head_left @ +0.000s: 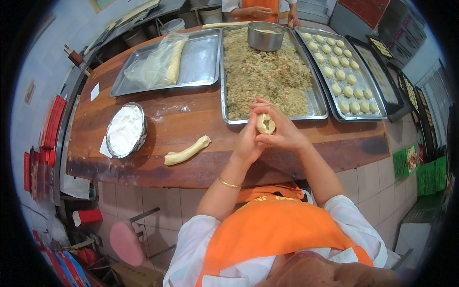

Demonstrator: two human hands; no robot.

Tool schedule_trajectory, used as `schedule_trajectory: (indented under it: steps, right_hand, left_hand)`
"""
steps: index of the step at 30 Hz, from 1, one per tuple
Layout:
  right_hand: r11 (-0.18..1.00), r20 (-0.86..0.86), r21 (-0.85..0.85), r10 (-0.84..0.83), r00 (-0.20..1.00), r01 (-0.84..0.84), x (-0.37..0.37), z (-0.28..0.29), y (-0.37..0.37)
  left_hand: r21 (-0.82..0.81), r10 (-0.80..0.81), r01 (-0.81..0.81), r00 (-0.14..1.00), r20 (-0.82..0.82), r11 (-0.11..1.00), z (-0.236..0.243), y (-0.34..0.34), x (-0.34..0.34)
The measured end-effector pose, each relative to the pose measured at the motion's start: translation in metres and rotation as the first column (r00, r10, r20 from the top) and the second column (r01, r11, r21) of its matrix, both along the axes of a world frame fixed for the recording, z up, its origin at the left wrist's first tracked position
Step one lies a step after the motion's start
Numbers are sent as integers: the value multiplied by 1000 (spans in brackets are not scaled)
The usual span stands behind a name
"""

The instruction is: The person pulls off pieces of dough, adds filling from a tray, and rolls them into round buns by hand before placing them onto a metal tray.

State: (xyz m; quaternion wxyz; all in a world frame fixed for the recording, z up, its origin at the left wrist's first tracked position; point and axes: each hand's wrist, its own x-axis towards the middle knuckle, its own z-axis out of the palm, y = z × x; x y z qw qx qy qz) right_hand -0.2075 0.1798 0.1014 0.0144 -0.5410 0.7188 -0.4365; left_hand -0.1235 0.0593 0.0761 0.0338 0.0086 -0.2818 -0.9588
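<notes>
My left hand and my right hand are cupped together around a piece of pale dough with an opening in its top. They are over the near edge of a metal tray of crumbly filling, which holds a round metal container at its back. A short dough roll lies on the table to the left of my hands, with a bowl of white powder further left. At the right, a tray holds several round dough pieces.
The wooden table also bears a metal tray with bagged dough. A co-worker's hand shows at the far side. More dark trays are at the right. A pink stool stands on the floor below left.
</notes>
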Motion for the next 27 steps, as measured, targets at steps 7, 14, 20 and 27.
schedule_trajectory:
  steps: [7,14,20,27]
  right_hand:
    - [971,-115,-142,-210,971,193,10,-17,-4]
    - [934,397,-273,-108,912,229,28,15,-9]
    - [968,47,-228,-93,995,102,19,2,-10]
    - [952,234,-275,-70,970,135,22,4,-3]
  left_hand:
    - [-70,24,-19,997,75,997,-26,13,-9]
    - [-9,-122,122,986,-116,992,-33,1,3]
    - [-152,65,-69,997,-28,986,-24,16,-1]
    - [-50,-166,160,974,-155,986,-12,2,15]
